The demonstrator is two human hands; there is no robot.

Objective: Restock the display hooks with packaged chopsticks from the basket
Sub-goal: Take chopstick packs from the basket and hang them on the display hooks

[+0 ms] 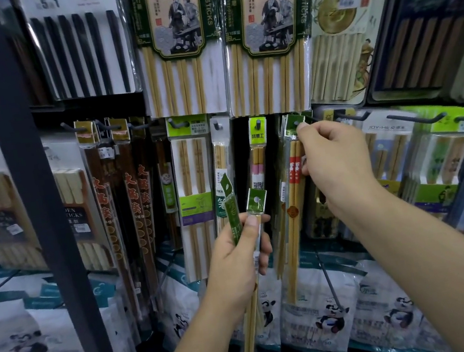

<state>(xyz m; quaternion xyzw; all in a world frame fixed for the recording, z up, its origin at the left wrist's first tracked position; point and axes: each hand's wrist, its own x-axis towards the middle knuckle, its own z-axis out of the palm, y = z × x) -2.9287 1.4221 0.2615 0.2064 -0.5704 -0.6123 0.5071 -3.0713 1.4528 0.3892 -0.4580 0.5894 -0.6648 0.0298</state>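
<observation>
Shop display wall, rows of dark metal hooks (416, 119) carrying hanging chopstick packs. Dark metal upright post (25, 175) cuts through the left of the view. Top row: large bamboo chopstick packs with green-bordered picture cards (180, 48). Shelf below the hooks holds white bags with panda print (318, 312).

Left hand (236, 258) is clenched round two narrow clear packs of pale bamboo chopsticks with green header cards (254, 205). Long axis near vertical, headers up and splayed apart, tips pointing down toward the bottom edge, leaning slightly left.

Right hand (339, 166) is up at the middle hook row, thumb and fingers pinching the top of a clear pack of bamboo chopsticks with red bands and a green header (295, 196). That pack hangs long axis vertical, header up, lower end angled a little left, just beside a pink-banded pack with a yellow-green header (259, 157). Header sits at a dark hook tip (296, 123); can't tell whether the hole is actually over the hook, the fingers cover it.
</observation>
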